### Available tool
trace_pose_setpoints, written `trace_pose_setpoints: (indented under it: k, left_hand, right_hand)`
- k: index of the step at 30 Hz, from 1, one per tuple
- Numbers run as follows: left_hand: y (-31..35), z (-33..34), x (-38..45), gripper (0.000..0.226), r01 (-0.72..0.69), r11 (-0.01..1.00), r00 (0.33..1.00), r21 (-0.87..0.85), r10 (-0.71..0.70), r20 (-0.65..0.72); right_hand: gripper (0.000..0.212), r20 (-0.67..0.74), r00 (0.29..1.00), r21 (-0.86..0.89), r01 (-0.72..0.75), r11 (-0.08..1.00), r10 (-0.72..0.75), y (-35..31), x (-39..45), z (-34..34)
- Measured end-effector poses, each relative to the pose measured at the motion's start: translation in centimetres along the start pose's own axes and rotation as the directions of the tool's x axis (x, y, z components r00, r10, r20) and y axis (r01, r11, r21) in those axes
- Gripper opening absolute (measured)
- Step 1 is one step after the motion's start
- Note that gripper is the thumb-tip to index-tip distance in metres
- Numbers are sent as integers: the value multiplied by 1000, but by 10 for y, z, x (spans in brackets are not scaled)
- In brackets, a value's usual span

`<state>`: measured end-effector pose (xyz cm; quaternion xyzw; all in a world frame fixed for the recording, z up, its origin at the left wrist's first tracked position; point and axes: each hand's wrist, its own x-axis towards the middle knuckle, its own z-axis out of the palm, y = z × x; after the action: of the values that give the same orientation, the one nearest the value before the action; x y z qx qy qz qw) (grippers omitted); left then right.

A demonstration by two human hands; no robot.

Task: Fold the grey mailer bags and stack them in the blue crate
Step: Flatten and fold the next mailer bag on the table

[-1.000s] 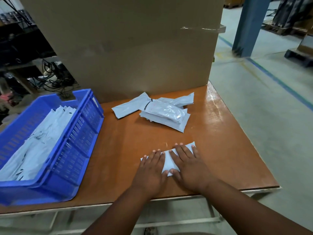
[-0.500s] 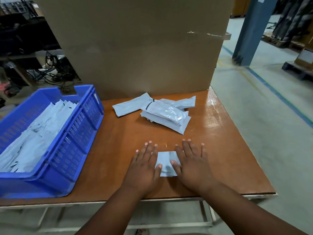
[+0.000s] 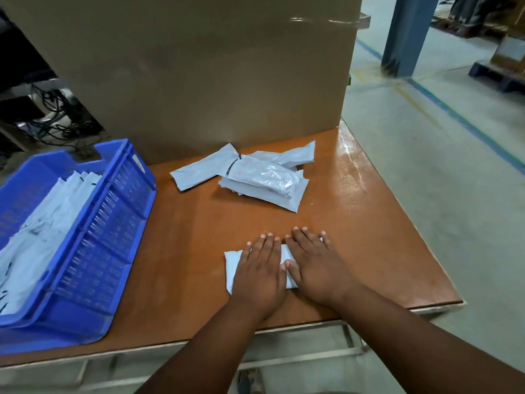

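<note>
On the brown table [image 3: 199,251], whose glossy orange-brown top shone along its right edge, two hands lay flat side by side on one folded grey mailer bag [image 3: 231,265] near the table's front edge. The left hand [image 3: 260,275] and the right hand [image 3: 315,267] both had their fingers straight and spread, pressing the bag down and gripping nothing. Toward the back of the table lay a loose heap of unfolded mailer bags [image 3: 255,174]; how many it held could not be counted. At the table's left end stood one blue crate [image 3: 93,243], with a stack of folded bags [image 3: 42,231] inside it, their number also unclear. One tall cardboard box [image 3: 199,66] rose at the table's back edge. Right of the table spread a grey concrete floor [image 3: 440,180] with a blue painted line, and one blue pillar [image 3: 403,35] stood beyond the box.
</note>
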<state>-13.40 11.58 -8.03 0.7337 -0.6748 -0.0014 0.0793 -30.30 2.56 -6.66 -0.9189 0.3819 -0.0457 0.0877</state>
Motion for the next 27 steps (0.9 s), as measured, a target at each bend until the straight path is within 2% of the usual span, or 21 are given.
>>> trace_pose_setpoints:
  k: [3, 9, 14, 16, 18, 21, 27]
  left_hand:
    - [-1, 0, 1, 62, 5, 1000, 1000, 6, -5, 13]
    - [-4, 1, 0, 64, 8, 1000, 998, -4, -8, 67]
    - [-5, -17, -4, 91, 25, 999, 993, -30, -21, 117]
    - [-10, -29, -4, 84, 52, 998, 997, -41, -49, 64]
    - [-20, -37, -3, 71, 81, 996, 997, -49, -81, 2]
    - [-34, -43, 2, 70, 89, 992, 994, -87, -94, -50]
    - [-56, -15, -18, 73, 157, 987, 985, -45, -153, 79]
  right_hand:
    - [68, -15, 1000, -22, -11, 1000, 10, 0, -1, 4]
    - [73, 41, 999, -36, 9, 999, -7, 0, 1, 1]
    - [74, 126, 992, -73, 21, 997, -12, -3, 3, -16]
    - [73, 119, 992, -69, 42, 997, -34, -5, 7, -30]
    - [72, 32, 997, -61, 69, 996, -67, -12, 13, -39]
    - [68, -60, 992, -58, 108, 992, -112, -32, 30, -38]
    - [64, 43, 982, -102, 189, 977, -185, -51, 41, 1]
